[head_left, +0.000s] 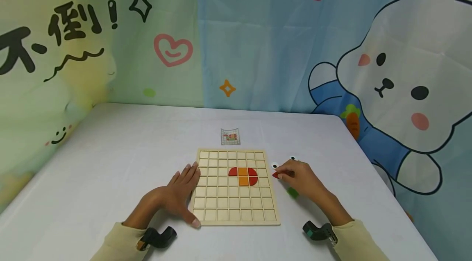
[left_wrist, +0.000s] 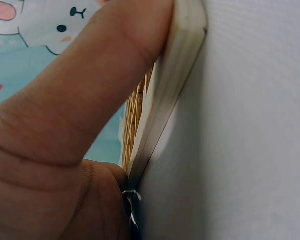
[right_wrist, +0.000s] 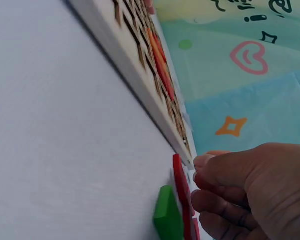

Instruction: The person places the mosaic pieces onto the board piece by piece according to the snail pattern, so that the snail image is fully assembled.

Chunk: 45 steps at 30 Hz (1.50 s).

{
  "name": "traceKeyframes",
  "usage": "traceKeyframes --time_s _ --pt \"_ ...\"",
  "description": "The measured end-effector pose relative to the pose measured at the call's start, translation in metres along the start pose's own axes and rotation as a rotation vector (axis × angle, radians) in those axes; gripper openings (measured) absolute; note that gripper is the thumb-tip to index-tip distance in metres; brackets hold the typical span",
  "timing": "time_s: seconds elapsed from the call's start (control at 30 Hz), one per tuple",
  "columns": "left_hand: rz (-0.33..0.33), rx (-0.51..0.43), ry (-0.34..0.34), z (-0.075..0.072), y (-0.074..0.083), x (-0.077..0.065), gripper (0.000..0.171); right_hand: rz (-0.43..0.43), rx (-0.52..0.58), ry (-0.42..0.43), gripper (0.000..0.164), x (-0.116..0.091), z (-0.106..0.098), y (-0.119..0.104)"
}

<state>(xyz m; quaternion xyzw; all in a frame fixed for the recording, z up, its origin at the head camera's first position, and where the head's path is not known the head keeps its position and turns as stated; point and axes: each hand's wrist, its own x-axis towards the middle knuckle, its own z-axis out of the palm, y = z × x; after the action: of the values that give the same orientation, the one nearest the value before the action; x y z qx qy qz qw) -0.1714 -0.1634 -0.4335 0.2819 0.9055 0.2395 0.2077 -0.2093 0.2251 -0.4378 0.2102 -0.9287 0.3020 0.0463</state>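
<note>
White tabletop (head_left: 147,138): gridded board (head_left: 211,192) is touched along its left edge by the straight-fingered left hand (head_left: 176,196). Red piece (head_left: 275,175), just right of board, is pinched by the right hand (head_left: 301,179); judged light, rigid, best held by rim.

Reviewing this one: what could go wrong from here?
The small red piece right of the grid board could slip at the right hand's fingers; the grip is unclear. That hand might also knock the green piece close by. The left hand, at the board's left edge, could nudge the board.
</note>
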Motion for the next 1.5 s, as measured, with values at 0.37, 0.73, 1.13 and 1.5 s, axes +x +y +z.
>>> traceKeyframes --time_s 0.37,0.73,1.13,1.5 --pt "-0.015 0.043 0.023 0.008 -0.011 0.006 0.145 0.008 -0.075 -0.079 0.023 0.005 0.005 0.004" --pt "-0.024 0.039 0.023 0.007 -0.011 0.005 0.145 -0.024 -0.104 -0.083 0.023 0.007 0.007 0.003" --pt "-0.050 0.037 -0.002 0.000 0.003 0.002 0.141 -0.036 -0.003 -0.061 0.012 0.010 0.005 -0.005" --pt "-0.057 0.049 -0.011 -0.003 0.005 0.001 0.139 -0.060 0.237 -0.065 0.012 0.031 0.023 -0.031"
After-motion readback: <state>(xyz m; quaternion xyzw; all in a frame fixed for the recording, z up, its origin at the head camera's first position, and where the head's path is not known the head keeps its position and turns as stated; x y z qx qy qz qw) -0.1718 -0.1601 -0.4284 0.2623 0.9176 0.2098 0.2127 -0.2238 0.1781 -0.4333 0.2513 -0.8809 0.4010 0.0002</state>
